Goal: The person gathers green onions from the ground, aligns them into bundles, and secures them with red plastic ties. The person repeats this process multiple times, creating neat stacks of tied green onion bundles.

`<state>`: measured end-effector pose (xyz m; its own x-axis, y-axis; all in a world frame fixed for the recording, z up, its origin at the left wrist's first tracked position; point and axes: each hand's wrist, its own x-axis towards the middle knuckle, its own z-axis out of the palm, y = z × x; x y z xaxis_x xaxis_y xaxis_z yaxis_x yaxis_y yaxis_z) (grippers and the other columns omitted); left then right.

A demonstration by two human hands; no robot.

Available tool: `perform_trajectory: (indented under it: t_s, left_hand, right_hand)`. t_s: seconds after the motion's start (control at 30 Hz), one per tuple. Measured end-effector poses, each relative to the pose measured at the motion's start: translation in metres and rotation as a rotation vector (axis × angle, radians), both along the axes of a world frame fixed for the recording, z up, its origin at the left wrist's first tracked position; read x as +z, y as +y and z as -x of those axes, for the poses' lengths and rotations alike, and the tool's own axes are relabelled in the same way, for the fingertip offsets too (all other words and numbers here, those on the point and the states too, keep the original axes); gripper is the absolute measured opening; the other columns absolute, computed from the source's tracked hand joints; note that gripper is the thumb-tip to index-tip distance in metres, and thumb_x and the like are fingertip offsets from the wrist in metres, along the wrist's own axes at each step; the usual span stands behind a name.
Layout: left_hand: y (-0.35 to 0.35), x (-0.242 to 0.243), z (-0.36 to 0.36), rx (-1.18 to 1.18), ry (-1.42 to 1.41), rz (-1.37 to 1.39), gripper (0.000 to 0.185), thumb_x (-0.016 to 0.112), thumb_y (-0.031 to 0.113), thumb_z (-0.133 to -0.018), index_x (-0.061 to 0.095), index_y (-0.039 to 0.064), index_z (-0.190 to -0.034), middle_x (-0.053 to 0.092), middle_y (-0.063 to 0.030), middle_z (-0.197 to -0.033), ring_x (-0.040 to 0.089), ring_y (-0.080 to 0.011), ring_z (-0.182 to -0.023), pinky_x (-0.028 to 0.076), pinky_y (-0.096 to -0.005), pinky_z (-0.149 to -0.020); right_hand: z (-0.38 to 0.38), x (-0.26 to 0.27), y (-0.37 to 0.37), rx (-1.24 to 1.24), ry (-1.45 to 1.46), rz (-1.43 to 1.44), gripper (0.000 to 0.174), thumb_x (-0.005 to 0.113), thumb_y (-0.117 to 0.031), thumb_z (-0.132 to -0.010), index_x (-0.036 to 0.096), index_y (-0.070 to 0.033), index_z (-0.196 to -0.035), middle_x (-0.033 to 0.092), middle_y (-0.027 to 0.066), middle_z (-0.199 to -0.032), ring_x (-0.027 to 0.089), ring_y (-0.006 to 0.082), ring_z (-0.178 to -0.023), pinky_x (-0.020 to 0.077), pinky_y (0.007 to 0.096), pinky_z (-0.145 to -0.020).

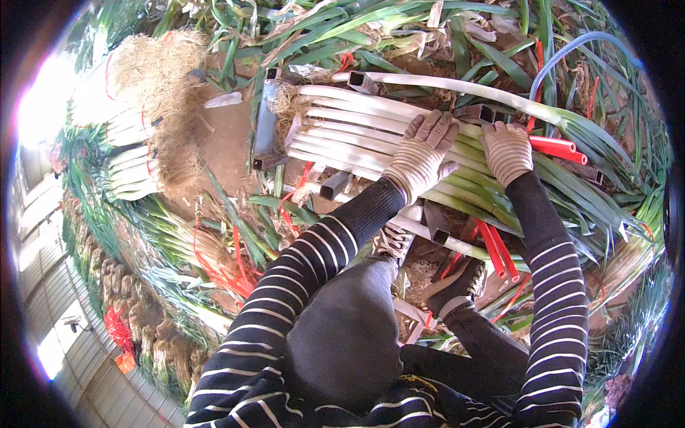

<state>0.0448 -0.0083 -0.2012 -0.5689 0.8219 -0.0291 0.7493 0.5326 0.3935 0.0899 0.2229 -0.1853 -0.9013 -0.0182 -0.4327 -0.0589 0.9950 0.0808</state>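
Observation:
Several long green onions (348,143) lie side by side on a metal frame (266,115), roots against its left end plate, green leaves to the right. My left hand (421,152), in a striped work glove, rests flat over the white and pale green stalks with fingers spread. Gloved as well, my right hand (507,150) is on the green part of the stalks; whether its fingers grip any cannot be told. Red straps (556,147) stick out on both sides of the stalks near it. One single onion (455,88) lies apart along the frame's far side.
Tied onion bundles (131,171) with root masses (176,107) are stacked at left. Loose leaves (332,27) cover the ground beyond the frame. A blue hose-like tube (578,45) arches at upper right. Red ties (230,273) lie at lower left.

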Motion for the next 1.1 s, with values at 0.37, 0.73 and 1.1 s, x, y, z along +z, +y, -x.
perform_trajectory:
  t_s: [0.37,0.73,1.1]
  left_hand:
    - [0.005,-0.018,-0.005,-0.047,0.026,0.121,0.091,0.055,0.060,-0.091,0.028,0.005,-0.159,0.026,-0.0187,-0.166,0.018,-0.0344,-0.156,0.009,-0.0495,-0.127]
    - [0.008,-0.019,-0.002,-0.061,-0.032,0.163,0.093,0.060,0.062,-0.090,0.032,0.003,-0.156,0.028,-0.0174,-0.163,0.022,-0.0361,-0.153,0.015,-0.0535,-0.125]
    - [0.004,-0.031,-0.005,-0.087,0.185,0.036,0.089,0.062,0.056,-0.091,0.030,0.005,-0.158,0.029,-0.0219,-0.164,0.025,-0.0397,-0.153,0.018,-0.0530,-0.125]
  right_hand:
    - [-0.058,0.014,-0.011,0.110,0.119,0.109,0.083,0.057,-0.056,-0.089,0.040,-0.008,-0.155,0.036,0.0109,-0.163,0.030,0.0278,-0.150,0.0151,0.0485,-0.125]
    - [-0.075,-0.005,0.016,0.150,0.022,0.234,0.086,0.052,-0.060,-0.091,0.034,-0.010,-0.158,0.026,0.0121,-0.167,0.021,0.0298,-0.155,0.0110,0.0470,-0.127]
    - [-0.098,0.041,0.009,-0.020,0.427,0.341,0.067,0.068,-0.040,-0.089,0.049,-0.011,-0.147,0.047,0.0129,-0.150,0.049,0.0327,-0.135,0.0388,0.0492,-0.113]
